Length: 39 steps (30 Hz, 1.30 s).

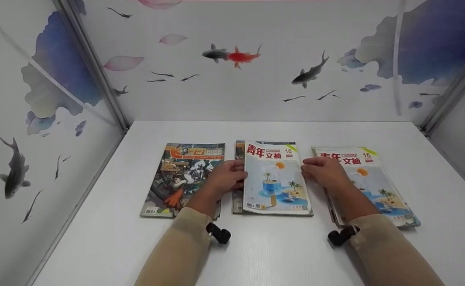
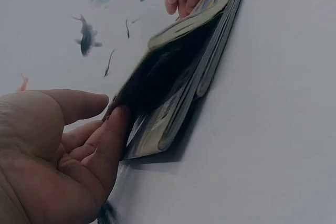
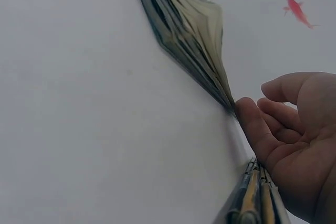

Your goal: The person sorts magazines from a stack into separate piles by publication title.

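Note:
A white magazine with a beach picture lies on top of darker magazines in the middle pile. My left hand pinches its left edge between thumb and fingers. In the left wrist view that hand is at the edge, with a dark gap beneath the upper magazine. At the opposite edge, my right hand touches with its fingertips. The right wrist view shows one finger against the curved pages, the thumb held apart. Some fingers are partly hidden.
To the left lies a pile of comic magazines. Another pile, topped by a matching beach-cover magazine, lies at the right under my right forearm. White walls with painted fish enclose the white table.

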Tool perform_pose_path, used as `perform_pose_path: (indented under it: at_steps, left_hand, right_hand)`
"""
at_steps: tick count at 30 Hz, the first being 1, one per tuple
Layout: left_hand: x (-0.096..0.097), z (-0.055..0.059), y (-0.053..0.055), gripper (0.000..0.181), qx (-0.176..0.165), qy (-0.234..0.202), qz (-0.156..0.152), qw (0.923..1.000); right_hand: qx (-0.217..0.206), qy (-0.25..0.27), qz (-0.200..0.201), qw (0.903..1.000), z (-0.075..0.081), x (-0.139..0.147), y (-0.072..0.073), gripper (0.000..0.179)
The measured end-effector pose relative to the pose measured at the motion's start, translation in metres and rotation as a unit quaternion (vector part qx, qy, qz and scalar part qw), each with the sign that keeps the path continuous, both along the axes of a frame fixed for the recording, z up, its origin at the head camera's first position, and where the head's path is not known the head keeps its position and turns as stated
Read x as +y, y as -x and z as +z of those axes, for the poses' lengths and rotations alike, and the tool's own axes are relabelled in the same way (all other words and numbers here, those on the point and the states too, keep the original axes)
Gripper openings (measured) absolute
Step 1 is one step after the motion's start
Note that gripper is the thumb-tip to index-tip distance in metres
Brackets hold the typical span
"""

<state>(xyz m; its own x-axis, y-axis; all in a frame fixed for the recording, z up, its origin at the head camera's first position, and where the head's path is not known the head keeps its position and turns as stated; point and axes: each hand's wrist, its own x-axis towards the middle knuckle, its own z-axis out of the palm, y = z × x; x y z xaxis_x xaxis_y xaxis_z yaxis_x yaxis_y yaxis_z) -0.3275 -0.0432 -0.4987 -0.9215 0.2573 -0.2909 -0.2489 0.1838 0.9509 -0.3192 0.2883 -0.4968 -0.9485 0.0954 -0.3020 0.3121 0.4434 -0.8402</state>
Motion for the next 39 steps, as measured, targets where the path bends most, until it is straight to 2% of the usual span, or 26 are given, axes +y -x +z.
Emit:
perform_pose_path:
  at_steps: [4,8,19,25,30,35,39]
  left_hand:
    - [0.002,0.000,0.001,0.053,0.000,0.021,-0.006,0.9998]
    - [0.003,-0.001,0.002,0.052,0.000,0.023,0.009,0.9997]
    - [0.004,0.003,0.002,0.046,-0.001,-0.039,0.048,0.9981]
    - [0.006,0.003,0.003,0.044,-0.012,-0.074,0.067,0.9949]
    - [0.008,0.004,0.003,0.045,-0.022,-0.094,0.065,0.9932]
    - [0.008,0.005,0.000,0.049,-0.014,-0.116,0.044,0.9922]
    - [0.011,0.003,-0.001,0.049,-0.011,-0.118,0.039,0.9922]
  right_hand:
    - [0.016,0.013,0.007,0.9998,0.000,0.002,-0.001,0.045]
    - [0.020,0.028,0.006,0.9994,0.000,0.002,-0.001,0.046]
    - [0.006,0.022,-0.001,0.9997,0.000,0.001,0.000,0.046]
    - [-0.003,0.051,-0.009,0.9986,0.000,0.003,0.002,0.051]
    - [0.006,0.078,-0.009,0.9969,0.003,0.004,0.001,0.047]
    - [0.017,0.112,-0.008,0.9935,0.008,0.006,-0.003,0.049]
    - [0.007,0.112,-0.015,0.9936,0.011,0.010,-0.005,0.048]
